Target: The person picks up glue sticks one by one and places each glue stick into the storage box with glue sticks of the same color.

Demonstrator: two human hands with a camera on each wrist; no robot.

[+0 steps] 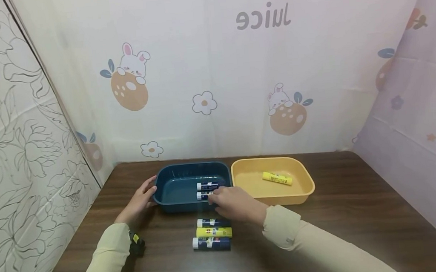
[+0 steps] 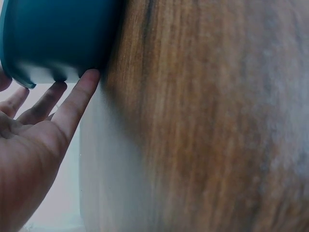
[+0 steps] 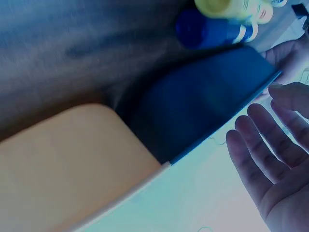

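Note:
Fingertips of my left hand [image 1: 143, 196] touch the left end of a dark blue plastic bin [image 1: 185, 207]; the left wrist view shows those fingers stretched out against its wall [image 2: 58, 43]. My right hand [image 1: 234, 202] is over the bin's front right rim, its fingers loosely bent with nothing between them in the right wrist view. Inside the bin lie two navy glue sticks with white caps, the rear one [image 1: 208, 186] and the front one [image 1: 202, 195], which my right fingers partly cover in the head view.
Right beside the blue bin stands a yellow bin [image 1: 280, 200] holding a yellow glue stick [image 1: 277, 178]. In front, on the wooden table [image 1: 166, 259], a navy glue stick [image 1: 212, 223], a yellow one [image 1: 214, 232] and another navy one [image 1: 212, 243] lie in a row. A patterned curtain hangs behind.

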